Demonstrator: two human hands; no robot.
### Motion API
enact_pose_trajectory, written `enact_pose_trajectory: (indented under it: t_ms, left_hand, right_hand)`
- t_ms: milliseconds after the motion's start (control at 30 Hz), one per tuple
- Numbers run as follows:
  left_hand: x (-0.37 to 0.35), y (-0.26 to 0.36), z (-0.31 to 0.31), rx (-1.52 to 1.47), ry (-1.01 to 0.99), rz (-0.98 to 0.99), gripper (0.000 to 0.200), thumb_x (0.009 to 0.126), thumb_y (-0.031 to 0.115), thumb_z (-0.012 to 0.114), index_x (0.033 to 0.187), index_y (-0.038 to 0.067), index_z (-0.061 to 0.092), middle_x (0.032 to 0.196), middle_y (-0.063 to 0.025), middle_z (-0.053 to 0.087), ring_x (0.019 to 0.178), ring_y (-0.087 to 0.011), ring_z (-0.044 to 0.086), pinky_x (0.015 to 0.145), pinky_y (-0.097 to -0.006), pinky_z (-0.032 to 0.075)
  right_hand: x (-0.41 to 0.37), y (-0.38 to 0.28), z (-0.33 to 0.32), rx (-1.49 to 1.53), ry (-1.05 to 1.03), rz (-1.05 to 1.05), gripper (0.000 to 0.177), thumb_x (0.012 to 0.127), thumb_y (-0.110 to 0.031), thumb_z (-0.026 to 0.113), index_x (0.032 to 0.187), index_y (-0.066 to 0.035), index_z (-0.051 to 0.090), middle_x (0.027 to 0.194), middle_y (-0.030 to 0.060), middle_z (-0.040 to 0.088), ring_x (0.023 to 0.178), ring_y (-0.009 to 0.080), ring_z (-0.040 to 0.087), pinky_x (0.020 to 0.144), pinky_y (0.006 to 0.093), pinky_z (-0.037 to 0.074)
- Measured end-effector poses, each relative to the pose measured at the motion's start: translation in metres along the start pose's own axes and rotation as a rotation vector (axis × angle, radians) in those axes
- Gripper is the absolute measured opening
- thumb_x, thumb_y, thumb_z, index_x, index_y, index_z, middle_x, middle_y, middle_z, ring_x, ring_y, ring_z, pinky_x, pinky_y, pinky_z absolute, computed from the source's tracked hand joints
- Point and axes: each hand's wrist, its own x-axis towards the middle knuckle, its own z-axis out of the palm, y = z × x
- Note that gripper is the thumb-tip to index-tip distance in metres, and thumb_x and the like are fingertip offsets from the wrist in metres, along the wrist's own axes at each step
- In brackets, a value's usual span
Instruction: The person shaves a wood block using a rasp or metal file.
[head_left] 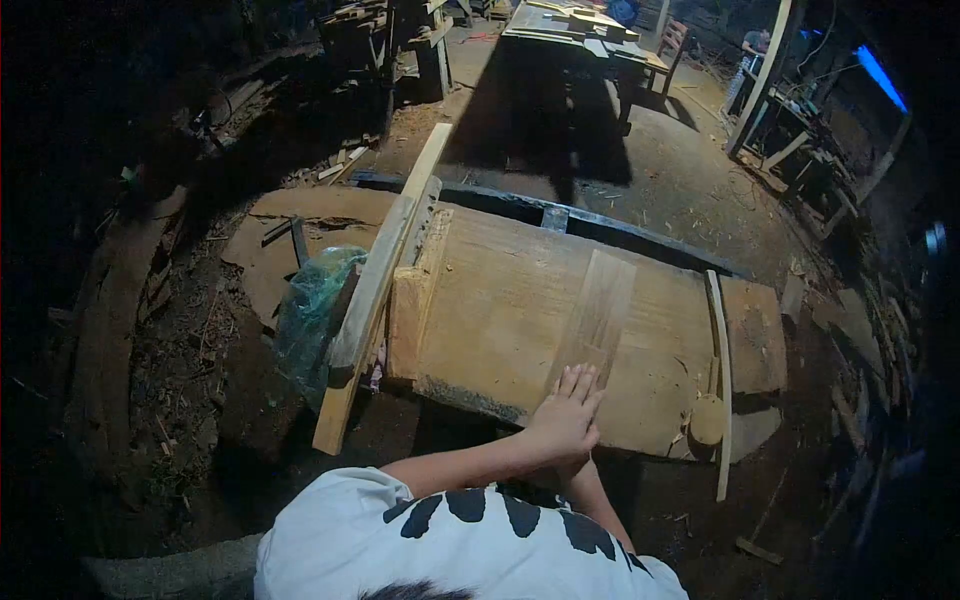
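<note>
Nearest, at the bottom edge: a white shirt (450, 540) with black blotches. From it, two bare forearms, meeting at one spot on the near edge of a wide wooden slab (490, 330).

Left hand (566, 418) on top, released and flat, fingers together and pointing away, tips resting on the near end of a narrow board (600, 305). Right hand tucked beneath the left and mostly hidden; cannot tell whether released or clenched.

Narrow board flat on the slab near its middle, running from the fingertips toward the far edge, leaning slightly right.

Further right on the slab: a thin curved strip (722, 380) overhanging the near edge, a round wooden piece (707, 418) just beside it, and a squarish board (755, 335) past that.

At the slab's left end: a long batten (375, 295) lying slantwise, with a crumpled green plastic bag (312, 310) beside it.

Behind the slab: a dark beam (610, 225) along the far edge, then ground strewn with sawdust.

Farthest: a table (560, 35) stacked with wood offcuts, a chair (672, 42) at its right, another person (755, 42) partly seen beside a leaning post (762, 75), and a blue light (880, 78) at upper right.
</note>
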Motion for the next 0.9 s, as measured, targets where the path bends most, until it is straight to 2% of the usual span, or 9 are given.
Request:
enact_pose_trajectory:
  t_ms: [133, 233, 400, 467, 600, 667, 700, 867, 900]
  left_hand:
    - [0.044, -0.013, 0.000, 0.016, 0.016, 0.010, 0.061, 0.079, 0.028, 0.050, 0.132, -0.003, 0.043, 0.147, -0.0293, 0.022, 0.138, -0.0441, 0.016, 0.114, -0.0496, 0.013]
    - [0.094, -0.033, 0.013, 0.008, 0.139, 0.024, 0.053, 0.081, 0.029, 0.051, 0.125, 0.000, 0.050, 0.145, -0.0284, 0.027, 0.136, -0.0439, 0.021, 0.113, -0.0486, 0.018]
    - [0.176, -0.057, -0.005, -0.092, 0.109, 0.028, 0.048, 0.080, 0.028, 0.052, 0.122, 0.004, 0.056, 0.142, -0.0281, 0.033, 0.135, -0.0410, 0.027, 0.112, -0.0436, 0.022]
    - [0.204, -0.069, -0.001, -0.209, 0.140, -0.016, 0.045, 0.079, 0.027, 0.051, 0.117, 0.006, 0.059, 0.138, -0.0244, 0.039, 0.129, -0.0381, 0.035, 0.108, -0.0433, 0.030]
    - [0.214, -0.075, -0.005, -0.254, 0.122, 0.004, 0.041, 0.079, 0.026, 0.051, 0.112, 0.005, 0.063, 0.136, -0.0240, 0.042, 0.128, -0.0377, 0.037, 0.108, -0.0419, 0.029]
    - [0.207, -0.077, 0.004, -0.243, 0.212, 0.025, 0.042, 0.079, 0.027, 0.051, 0.114, 0.005, 0.062, 0.136, -0.0233, 0.042, 0.130, -0.0385, 0.035, 0.109, -0.0432, 0.027]
    - [0.200, -0.075, 0.006, -0.241, 0.217, 0.023, 0.042, 0.079, 0.027, 0.051, 0.114, 0.005, 0.062, 0.136, -0.0233, 0.042, 0.130, -0.0385, 0.035, 0.109, -0.0432, 0.027]
    - [0.104, -0.051, 0.007, -0.260, 0.169, 0.062, 0.038, 0.082, 0.021, 0.051, 0.114, 0.003, 0.060, 0.142, -0.0231, 0.034, 0.136, -0.0401, 0.025, 0.112, -0.0482, 0.022]
    - [0.080, -0.044, 0.007, -0.290, 0.176, 0.047, 0.037, 0.082, 0.021, 0.051, 0.114, 0.003, 0.060, 0.143, -0.0236, 0.033, 0.136, -0.0405, 0.024, 0.112, -0.0492, 0.021]
  right_hand:
    - [0.031, 0.022, 0.001, 0.017, 0.013, -0.012, 0.086, 0.079, -0.034, 0.060, 0.146, -0.001, 0.017, 0.152, 0.0222, 0.012, 0.142, 0.0348, 0.009, 0.115, 0.0429, 0.007]
    - [0.099, 0.034, -0.010, 0.033, 0.022, -0.017, 0.086, 0.079, -0.034, 0.059, 0.146, -0.001, 0.017, 0.152, 0.0221, 0.012, 0.142, 0.0348, 0.009, 0.115, 0.0429, 0.007]
    - [0.209, 0.054, -0.027, 0.053, 0.037, -0.021, 0.086, 0.079, -0.034, 0.059, 0.146, -0.001, 0.016, 0.152, 0.0219, 0.012, 0.142, 0.0346, 0.009, 0.115, 0.0428, 0.007]
    - [0.230, 0.053, -0.034, 0.058, 0.043, -0.022, 0.086, 0.079, -0.034, 0.059, 0.146, -0.001, 0.016, 0.152, 0.0218, 0.012, 0.142, 0.0345, 0.009, 0.115, 0.0428, 0.007]
    - [0.265, 0.066, -0.039, 0.067, 0.049, -0.028, 0.086, 0.079, -0.035, 0.059, 0.146, -0.001, 0.016, 0.152, 0.0217, 0.012, 0.142, 0.0344, 0.009, 0.115, 0.0427, 0.007]
    - [0.210, 0.085, -0.026, 0.070, 0.056, -0.038, 0.086, 0.080, -0.035, 0.059, 0.146, -0.001, 0.016, 0.152, 0.0217, 0.011, 0.142, 0.0344, 0.009, 0.115, 0.0427, 0.007]
    - [0.231, 0.088, -0.025, 0.074, 0.059, -0.045, 0.086, 0.080, -0.035, 0.059, 0.146, -0.001, 0.016, 0.152, 0.0216, 0.011, 0.142, 0.0343, 0.009, 0.115, 0.0427, 0.007]
    - [0.091, 0.111, 0.031, 0.096, 0.063, -0.076, 0.086, 0.080, -0.035, 0.059, 0.146, -0.001, 0.015, 0.152, 0.0215, 0.011, 0.142, 0.0342, 0.009, 0.115, 0.0426, 0.007]
    - [0.074, 0.084, 0.051, 0.100, 0.063, -0.079, 0.086, 0.080, -0.035, 0.059, 0.146, -0.001, 0.015, 0.152, 0.0214, 0.011, 0.142, 0.0341, 0.009, 0.115, 0.0426, 0.007]
